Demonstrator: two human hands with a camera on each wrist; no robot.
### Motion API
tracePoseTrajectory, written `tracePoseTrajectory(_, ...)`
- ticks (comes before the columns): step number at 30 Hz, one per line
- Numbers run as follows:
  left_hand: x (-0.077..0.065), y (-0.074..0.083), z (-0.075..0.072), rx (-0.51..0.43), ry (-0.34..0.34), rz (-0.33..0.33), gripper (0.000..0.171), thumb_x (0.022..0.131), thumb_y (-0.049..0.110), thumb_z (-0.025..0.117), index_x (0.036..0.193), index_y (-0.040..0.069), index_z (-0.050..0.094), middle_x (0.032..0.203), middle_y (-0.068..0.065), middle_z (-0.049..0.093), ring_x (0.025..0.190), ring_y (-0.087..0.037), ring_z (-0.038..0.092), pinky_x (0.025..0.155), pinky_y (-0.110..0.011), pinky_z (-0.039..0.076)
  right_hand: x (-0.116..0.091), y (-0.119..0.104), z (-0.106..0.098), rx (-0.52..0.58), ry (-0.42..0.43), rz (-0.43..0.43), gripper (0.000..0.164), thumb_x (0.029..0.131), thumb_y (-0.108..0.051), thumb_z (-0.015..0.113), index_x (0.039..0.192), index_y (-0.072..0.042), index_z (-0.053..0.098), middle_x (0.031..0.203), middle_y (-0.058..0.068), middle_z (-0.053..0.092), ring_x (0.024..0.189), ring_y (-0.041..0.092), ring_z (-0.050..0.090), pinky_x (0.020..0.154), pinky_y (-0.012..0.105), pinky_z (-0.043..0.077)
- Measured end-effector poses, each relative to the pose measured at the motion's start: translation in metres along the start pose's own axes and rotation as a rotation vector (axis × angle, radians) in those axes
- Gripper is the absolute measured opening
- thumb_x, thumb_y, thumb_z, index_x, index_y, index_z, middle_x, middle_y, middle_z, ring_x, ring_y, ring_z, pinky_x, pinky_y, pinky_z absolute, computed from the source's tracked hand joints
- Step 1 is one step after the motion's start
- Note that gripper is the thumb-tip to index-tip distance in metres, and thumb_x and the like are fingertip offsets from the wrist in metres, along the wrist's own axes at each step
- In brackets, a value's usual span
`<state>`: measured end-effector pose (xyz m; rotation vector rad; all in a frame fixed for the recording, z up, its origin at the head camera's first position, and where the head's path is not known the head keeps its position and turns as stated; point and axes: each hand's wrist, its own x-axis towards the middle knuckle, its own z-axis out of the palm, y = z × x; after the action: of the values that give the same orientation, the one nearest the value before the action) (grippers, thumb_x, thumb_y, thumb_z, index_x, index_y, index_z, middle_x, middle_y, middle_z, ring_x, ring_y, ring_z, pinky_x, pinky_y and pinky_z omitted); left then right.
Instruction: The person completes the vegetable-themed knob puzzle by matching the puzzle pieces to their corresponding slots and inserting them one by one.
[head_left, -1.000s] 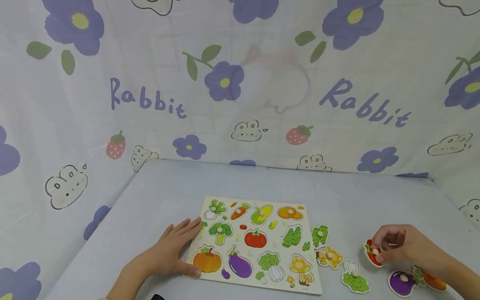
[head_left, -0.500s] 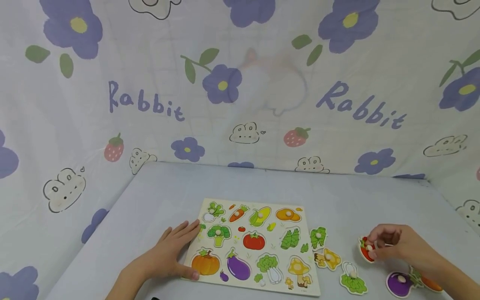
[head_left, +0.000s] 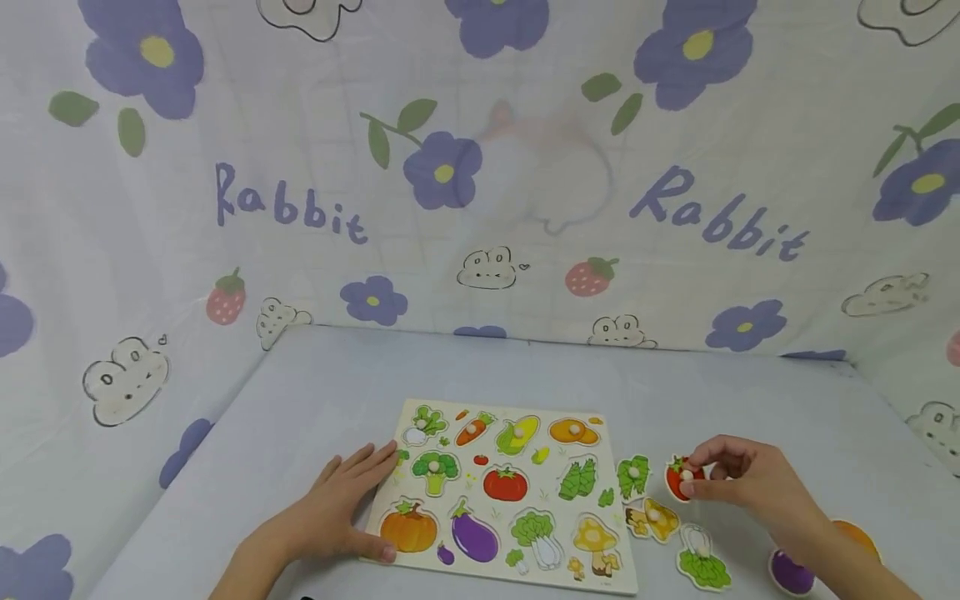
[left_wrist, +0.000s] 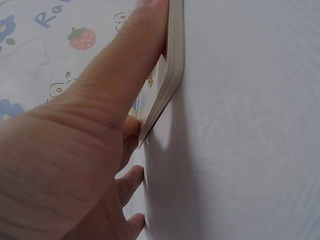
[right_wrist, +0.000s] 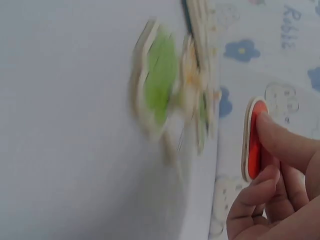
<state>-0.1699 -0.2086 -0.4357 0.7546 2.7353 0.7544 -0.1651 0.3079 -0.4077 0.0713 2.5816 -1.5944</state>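
Observation:
A tomato puzzle piece (head_left: 677,483) is pinched by its knob between the thumb and fingers of my right hand (head_left: 738,479). In the right wrist view the red piece (right_wrist: 254,140) is held edge-on, up off the table. My left hand (head_left: 337,508) rests along the left edge of the vegetable puzzle board (head_left: 540,450), fingers straight and thumb on its near left corner. In the left wrist view the thumb (left_wrist: 120,65) lies over the board's edge. Turnip, carrot, corn, broccoli and an orange vegetable have knobbed pieces in place. The board's tomato picture (head_left: 506,483) shows no knob.
Right of the board lie a leafy green piece (head_left: 633,477), a mushroom piece (head_left: 660,521) and a bok choy piece (head_left: 702,562). An eggplant piece (head_left: 791,573) and an orange piece (head_left: 857,537) are partly behind the right forearm. A printed curtain (head_left: 540,183) stands behind the table.
My right hand has carried the tomato piece leftward, closer to the board and the leafy green piece. My left hand has stayed on the board's edge.

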Motion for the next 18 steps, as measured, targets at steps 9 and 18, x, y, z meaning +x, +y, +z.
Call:
tracePoseTrajectory(9,0.002,-0.002,0.000,0.006,0.004,-0.002,0.116,0.064,0.068,0.078,0.154,0.009,0.034,0.161,-0.006,0.022,0.146,-0.038,0.011,0.111,-0.068,0.001,0.005,-0.048,0.089,0.083,0.020,0.037,0.033,0.066,-0.010,0.092,0.090,-0.005,0.070,0.086,0.007,0.070,0.062,0.019,0.049,0.051,0.026,0.043)
tracePoseTrajectory(18,0.003,0.001,0.002,-0.006,0.004,-0.008,0.115,0.064,0.067,0.079,0.153,0.009,0.035,0.161,-0.007,0.023,0.146,-0.039,0.012,0.110,-0.068,0.000,0.014,-0.063,0.151,0.032,-0.011,-0.027,0.030,0.062,-0.010,0.093,0.081,-0.011,0.070,0.080,0.001,0.068,0.067,0.021,0.049,0.057,0.028,0.041)
